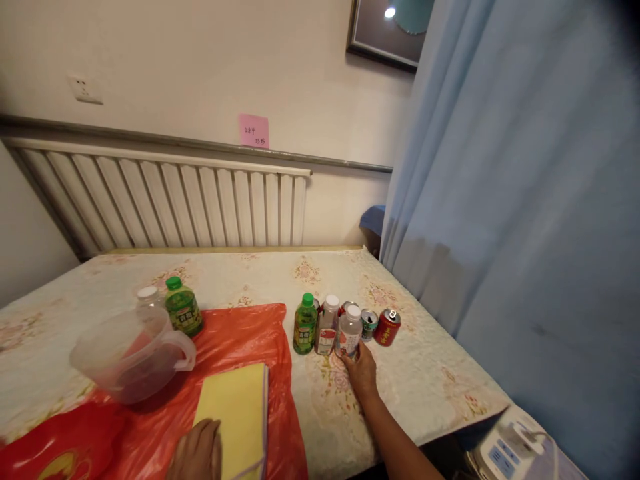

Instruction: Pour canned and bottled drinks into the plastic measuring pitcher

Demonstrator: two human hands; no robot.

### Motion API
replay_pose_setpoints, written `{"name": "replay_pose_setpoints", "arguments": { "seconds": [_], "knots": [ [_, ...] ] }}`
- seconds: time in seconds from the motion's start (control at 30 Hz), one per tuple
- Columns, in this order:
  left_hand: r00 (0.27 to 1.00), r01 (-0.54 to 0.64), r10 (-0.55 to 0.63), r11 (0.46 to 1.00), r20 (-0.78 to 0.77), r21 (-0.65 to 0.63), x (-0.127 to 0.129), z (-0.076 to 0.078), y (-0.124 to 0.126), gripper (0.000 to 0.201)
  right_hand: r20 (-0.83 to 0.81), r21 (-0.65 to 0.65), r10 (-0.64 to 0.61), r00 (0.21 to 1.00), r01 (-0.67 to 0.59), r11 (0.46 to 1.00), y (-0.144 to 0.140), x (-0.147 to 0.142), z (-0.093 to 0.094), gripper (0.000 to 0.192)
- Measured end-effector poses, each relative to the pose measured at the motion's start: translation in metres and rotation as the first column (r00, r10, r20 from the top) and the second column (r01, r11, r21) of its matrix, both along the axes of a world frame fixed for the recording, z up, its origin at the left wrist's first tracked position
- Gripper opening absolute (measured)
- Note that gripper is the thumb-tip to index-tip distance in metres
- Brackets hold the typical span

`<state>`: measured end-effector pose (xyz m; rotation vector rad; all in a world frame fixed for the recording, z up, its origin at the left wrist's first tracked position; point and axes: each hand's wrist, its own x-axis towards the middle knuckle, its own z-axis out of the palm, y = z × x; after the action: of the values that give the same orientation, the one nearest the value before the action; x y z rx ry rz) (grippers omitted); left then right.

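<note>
My right hand [361, 371] reaches forward and grips the base of a small clear bottle with a white cap [349, 331]. That bottle stands in a cluster with a green bottle [305, 325], another white-capped bottle [327, 325], a green can [369, 324] and a red can [387, 327]. My left hand [196, 452] rests flat at the near edge of a yellow cloth [236, 410], which lies on a red plastic sheet [240, 333].
A clear plastic pitcher [131, 353] stands on the red sheet, with a green bottle [183, 307] and a clear bottle [149, 297] behind it. A radiator [165, 200] lines the wall. A blue curtain [525, 200] hangs right. A white device [515, 447] sits at lower right.
</note>
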<state>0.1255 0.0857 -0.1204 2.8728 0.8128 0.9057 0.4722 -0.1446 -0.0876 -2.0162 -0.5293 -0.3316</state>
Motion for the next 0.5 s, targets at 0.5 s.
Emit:
{"name": "replay_pose_setpoints", "arguments": {
  "seconds": [0.5],
  "knots": [
    [0.999,-0.026,0.025,1.000,-0.022,-0.012,0.0006,0.0057,-0.0044,0.029,-0.013,0.004,-0.009,1.000,0.009,1.000,-0.0008,-0.0023,0.0046,0.047]
  ]
}}
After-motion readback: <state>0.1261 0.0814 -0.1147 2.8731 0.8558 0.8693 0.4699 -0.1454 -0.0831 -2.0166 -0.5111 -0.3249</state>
